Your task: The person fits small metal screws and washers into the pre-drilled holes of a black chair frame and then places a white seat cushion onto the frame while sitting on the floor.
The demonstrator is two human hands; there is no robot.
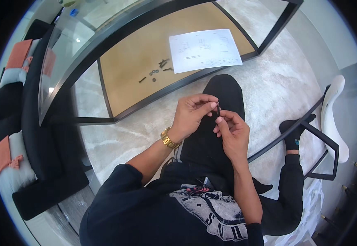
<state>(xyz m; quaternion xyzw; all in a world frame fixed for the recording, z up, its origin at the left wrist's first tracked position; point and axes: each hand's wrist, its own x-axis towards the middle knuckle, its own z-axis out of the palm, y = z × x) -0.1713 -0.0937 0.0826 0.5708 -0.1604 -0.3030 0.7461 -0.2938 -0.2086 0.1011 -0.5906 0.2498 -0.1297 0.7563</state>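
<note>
Slender black bolt-like piece (218,110) is held near the centre of the frame, its long axis set nearly up-and-down; its upper end is pinched by the left hand (191,113), its lower end by the right hand (234,134); neither is nearer.

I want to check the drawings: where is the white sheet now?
The white sheet lies on the tan panel, just right of the loose bolts, in the upper part of the head view, slightly right of centre.
</note>
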